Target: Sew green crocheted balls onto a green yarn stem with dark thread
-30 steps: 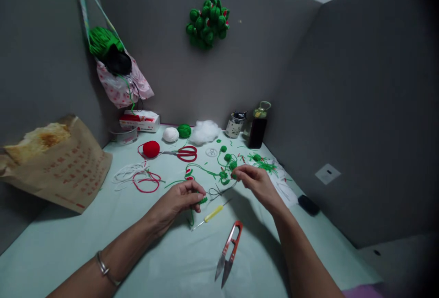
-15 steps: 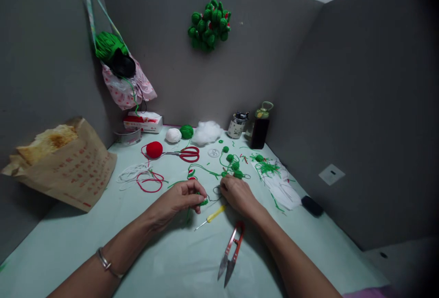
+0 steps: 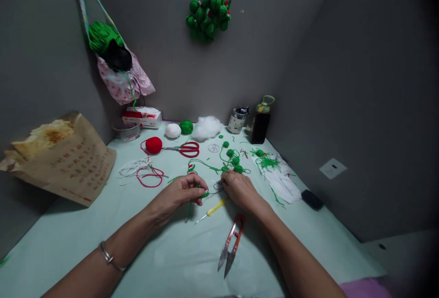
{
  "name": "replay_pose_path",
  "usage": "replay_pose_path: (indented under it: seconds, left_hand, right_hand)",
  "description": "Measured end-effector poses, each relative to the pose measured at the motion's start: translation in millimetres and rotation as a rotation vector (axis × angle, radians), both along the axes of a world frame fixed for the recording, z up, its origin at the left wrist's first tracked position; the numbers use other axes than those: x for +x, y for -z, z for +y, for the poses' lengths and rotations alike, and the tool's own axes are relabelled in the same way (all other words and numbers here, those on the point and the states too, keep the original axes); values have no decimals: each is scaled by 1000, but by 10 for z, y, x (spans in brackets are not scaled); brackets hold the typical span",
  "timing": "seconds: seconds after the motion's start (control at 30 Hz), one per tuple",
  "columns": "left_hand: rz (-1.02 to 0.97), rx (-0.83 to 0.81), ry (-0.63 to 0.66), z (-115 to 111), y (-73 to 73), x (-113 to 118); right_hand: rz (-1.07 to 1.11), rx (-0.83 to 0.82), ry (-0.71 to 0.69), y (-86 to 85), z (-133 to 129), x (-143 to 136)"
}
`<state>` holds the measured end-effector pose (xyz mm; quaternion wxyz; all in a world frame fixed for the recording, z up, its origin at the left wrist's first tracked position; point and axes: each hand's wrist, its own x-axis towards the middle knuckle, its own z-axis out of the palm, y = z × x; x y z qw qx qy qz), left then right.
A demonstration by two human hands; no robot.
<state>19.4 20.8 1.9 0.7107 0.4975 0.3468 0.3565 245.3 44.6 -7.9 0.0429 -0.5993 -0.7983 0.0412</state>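
Observation:
My left hand (image 3: 187, 189) pinches a small green crocheted piece (image 3: 205, 194) with a pale edge between thumb and fingers. From that piece a thin dark cord (image 3: 214, 191) runs across to my right hand (image 3: 238, 188), whose curled fingers are closed on it low over the table. A thin, light, needle-like line shows beside the right fingertips; its other end is hidden. Below the hands lies a crochet hook (image 3: 216, 208) with a yellow handle. Red thread snips (image 3: 233, 245) rest nearer me. Small green crocheted balls (image 3: 235, 161) with yarn tails lie just beyond my right hand.
Red-handled scissors (image 3: 188, 149), a red yarn ball (image 3: 154, 145) and white stuffing (image 3: 207, 128) sit farther back. A paper bag (image 3: 85, 165) with bread stands at left. Green scraps (image 3: 269, 164) and a dark flat object (image 3: 312, 199) lie at right. A green crocheted bunch (image 3: 209, 14) hangs above.
The whole view has shifted slightly, with the things higher in the picture. The thin light line now shows by my right fingertips. My left hand still grips the crocheted piece.

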Motion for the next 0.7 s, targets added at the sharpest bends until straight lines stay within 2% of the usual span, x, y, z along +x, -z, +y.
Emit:
replay_pose_path:
  seconds: [0.4, 0.57, 0.7]
  left_hand:
    - [-18, -16, -13, -2, -4, 7]
    - [-25, -24, -20, -4, -23, 10]
    - [-30, -21, -13, -4, -24, 5]
  right_hand:
    - [-59, 146, -9, -37, 41, -78]
    - [-133, 86, -141, -42, -4, -101]
    - [-192, 70, -171, -23, -41, -198]
